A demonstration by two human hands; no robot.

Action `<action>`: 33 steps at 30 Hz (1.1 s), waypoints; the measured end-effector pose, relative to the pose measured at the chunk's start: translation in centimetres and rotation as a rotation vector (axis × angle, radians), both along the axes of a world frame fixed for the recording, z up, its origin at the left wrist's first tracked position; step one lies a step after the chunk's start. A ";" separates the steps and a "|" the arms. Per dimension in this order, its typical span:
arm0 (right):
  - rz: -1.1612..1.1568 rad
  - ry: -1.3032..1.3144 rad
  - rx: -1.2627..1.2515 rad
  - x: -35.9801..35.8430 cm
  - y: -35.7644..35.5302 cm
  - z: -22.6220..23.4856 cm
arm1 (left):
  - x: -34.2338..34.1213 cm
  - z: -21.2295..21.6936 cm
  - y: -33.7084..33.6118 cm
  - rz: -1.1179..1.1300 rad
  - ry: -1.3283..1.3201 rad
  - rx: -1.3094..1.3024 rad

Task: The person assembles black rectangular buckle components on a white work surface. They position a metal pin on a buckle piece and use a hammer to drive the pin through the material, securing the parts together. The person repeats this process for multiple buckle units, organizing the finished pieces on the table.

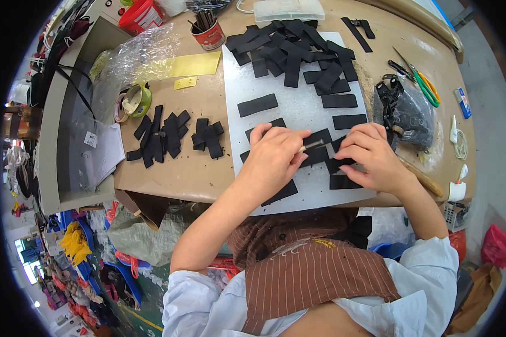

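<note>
At twelve o'clock, many strips (292, 64) seem left; nine o'clock's piles (173, 136) maybe done. Left hand (275, 150) pinches tool (314, 145), right hand (368, 154) black strip (333, 165).

Red tub (139, 17), upper left; green-and-orange-handled scissors (420, 80), upper right; yellow bundle (75, 244), lower left; pink bag (498, 247), lower right.

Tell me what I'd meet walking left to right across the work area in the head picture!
White papers → small pile of black strips → red can → left hand → right hand → green-and-orange scissor handles → little blue-and-white box.
</note>
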State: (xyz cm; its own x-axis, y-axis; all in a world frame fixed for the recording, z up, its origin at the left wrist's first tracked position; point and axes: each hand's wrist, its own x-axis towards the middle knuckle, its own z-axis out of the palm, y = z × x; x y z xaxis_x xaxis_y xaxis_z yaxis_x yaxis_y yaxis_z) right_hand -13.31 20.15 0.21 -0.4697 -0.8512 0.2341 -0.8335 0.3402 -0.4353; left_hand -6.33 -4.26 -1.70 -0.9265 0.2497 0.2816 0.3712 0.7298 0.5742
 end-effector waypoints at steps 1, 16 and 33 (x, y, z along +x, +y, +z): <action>0.000 -0.018 0.000 -0.1 0.5 0.0 | 0.3 0.0 -0.1 -0.015 -0.001 0.015; 0.007 -0.042 -0.076 0.5 -2.0 0.3 | 6.4 1.7 -1.1 -0.047 -0.008 -0.008; 0.041 -0.069 -0.072 1.3 -3.9 0.1 | 8.4 -0.7 -3.6 0.356 0.191 -0.021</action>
State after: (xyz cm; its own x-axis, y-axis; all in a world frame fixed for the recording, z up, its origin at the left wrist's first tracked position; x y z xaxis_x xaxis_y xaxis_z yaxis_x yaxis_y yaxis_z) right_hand -11.99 16.25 0.32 -0.4520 -0.8522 0.2637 -0.8131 0.2720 -0.5146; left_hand 2.09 -7.84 -2.39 -0.8877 -0.0697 0.4551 0.1915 0.8430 0.5026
